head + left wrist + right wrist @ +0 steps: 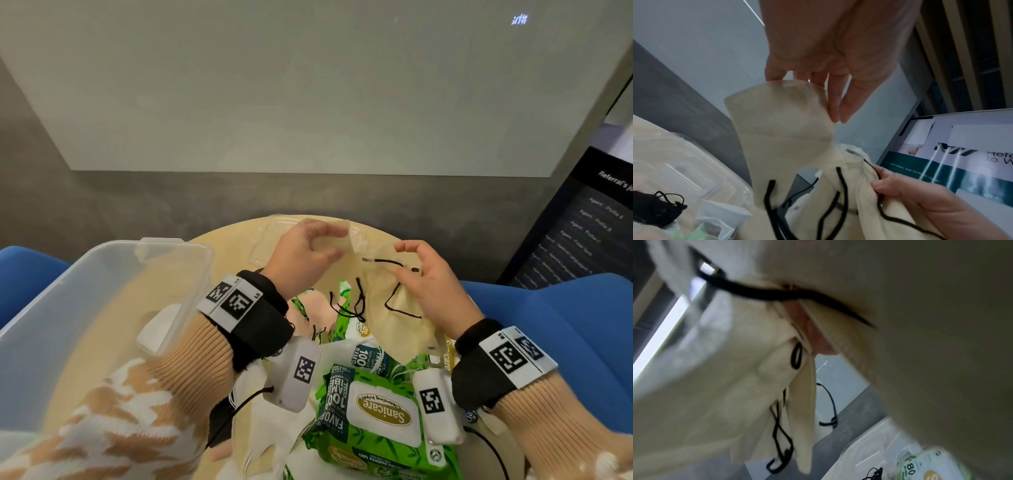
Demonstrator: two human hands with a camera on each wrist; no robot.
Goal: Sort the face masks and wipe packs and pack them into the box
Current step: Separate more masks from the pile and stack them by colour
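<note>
Box: clear plastic box (102,274), open-topped, left of the hands at the desk's left edge; a white block shows through its near wall, whether inside or behind cannot be told.
Lid: clear lid (270,240) flat on the round pale desk (102,370), just beyond the left hand.
Left hand: left hand (305,253) raised above the desk, thumb and fingers (833,104) pinching the top edge of a cream mask (781,129) with black ear loops dangling below.
Right hand: right hand (431,284) beside the left, fingers curled round a second cream mask (400,308), black loop crossing the fingertips; both masks held off the desk, touching each other between the hands.
Wipe packs: green and white wipe pack (380,411) nearest the body, below the right hand; more green packs (363,349) behind it, under the hanging masks.
Writing: "Sanicare cleansing Wipes" on the near pack's white flap, "100% BAMBOO" along its edge; "80" on a pack in the right wrist view (920,467).
Other masks: pink mask (318,315) and white masks (260,428) heaped below the left wrist; a black mask (655,209) beside the lid.
Edges: blue seat (565,342) right of the desk; dark sign (579,222) reading "Referral's" beyond it; bare desk between box and heap.
</note>
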